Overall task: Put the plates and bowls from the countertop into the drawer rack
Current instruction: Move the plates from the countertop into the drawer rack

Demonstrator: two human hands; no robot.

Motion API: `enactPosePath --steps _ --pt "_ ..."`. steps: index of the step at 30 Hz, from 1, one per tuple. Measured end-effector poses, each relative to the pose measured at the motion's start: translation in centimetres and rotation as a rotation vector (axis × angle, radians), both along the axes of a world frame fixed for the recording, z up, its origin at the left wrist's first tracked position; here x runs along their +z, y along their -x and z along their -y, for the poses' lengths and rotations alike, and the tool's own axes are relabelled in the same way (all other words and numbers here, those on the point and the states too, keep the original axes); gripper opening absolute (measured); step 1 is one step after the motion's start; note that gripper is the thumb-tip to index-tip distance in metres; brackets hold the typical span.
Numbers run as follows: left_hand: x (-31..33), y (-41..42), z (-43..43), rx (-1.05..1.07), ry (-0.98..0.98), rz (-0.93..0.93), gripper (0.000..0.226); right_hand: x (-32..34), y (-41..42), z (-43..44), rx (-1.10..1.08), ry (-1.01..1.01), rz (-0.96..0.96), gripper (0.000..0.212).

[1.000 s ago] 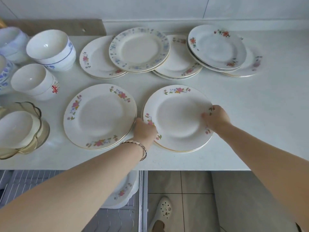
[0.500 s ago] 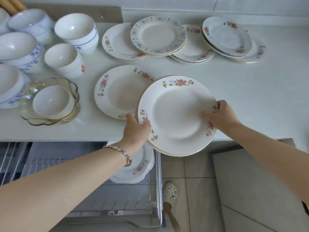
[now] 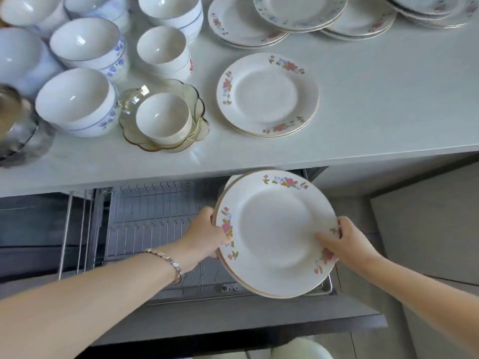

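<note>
I hold a small stack of white floral plates over the right end of the open drawer rack. My left hand grips the stack's left rim and my right hand grips its right rim. Behind the stack, the edge of another plate shows in the rack. On the countertop a second floral plate stack lies near the front edge. More plates overlap at the back.
Several white bowls stand on the counter's left, some with blue patterns. A small bowl sits in an amber glass dish. A metal bowl is at the far left. The rack's wire tines on the left hold nothing.
Both hands lifted the plate stack off the countertop and brought it down and toward me, to just above the drawer rack. My view tilted downward.
</note>
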State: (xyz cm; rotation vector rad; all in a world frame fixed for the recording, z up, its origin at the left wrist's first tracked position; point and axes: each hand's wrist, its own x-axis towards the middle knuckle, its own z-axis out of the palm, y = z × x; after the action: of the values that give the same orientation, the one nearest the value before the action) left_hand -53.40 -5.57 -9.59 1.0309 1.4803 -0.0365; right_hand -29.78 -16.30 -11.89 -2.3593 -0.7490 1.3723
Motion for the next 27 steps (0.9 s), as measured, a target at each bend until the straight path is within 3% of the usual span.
enactPosePath --steps 10,14,21,27 --pt "-13.7 0.8 -3.2 0.057 -0.068 -0.218 0.033 -12.6 3.8 -4.0 -0.093 0.143 -0.064 0.034" --pt "-17.7 -0.4 -5.6 0.079 -0.080 -0.281 0.032 -16.0 3.5 -6.4 -0.186 0.155 -0.052 0.047" --pt "-21.1 -2.1 -7.4 0.006 -0.154 -0.310 0.031 -18.0 3.8 -7.8 -0.367 0.134 0.078 0.014" --pt "-22.5 -2.7 -7.7 -0.024 -0.189 -0.350 0.047 -19.3 4.4 -8.2 -0.387 0.118 0.154 0.026"
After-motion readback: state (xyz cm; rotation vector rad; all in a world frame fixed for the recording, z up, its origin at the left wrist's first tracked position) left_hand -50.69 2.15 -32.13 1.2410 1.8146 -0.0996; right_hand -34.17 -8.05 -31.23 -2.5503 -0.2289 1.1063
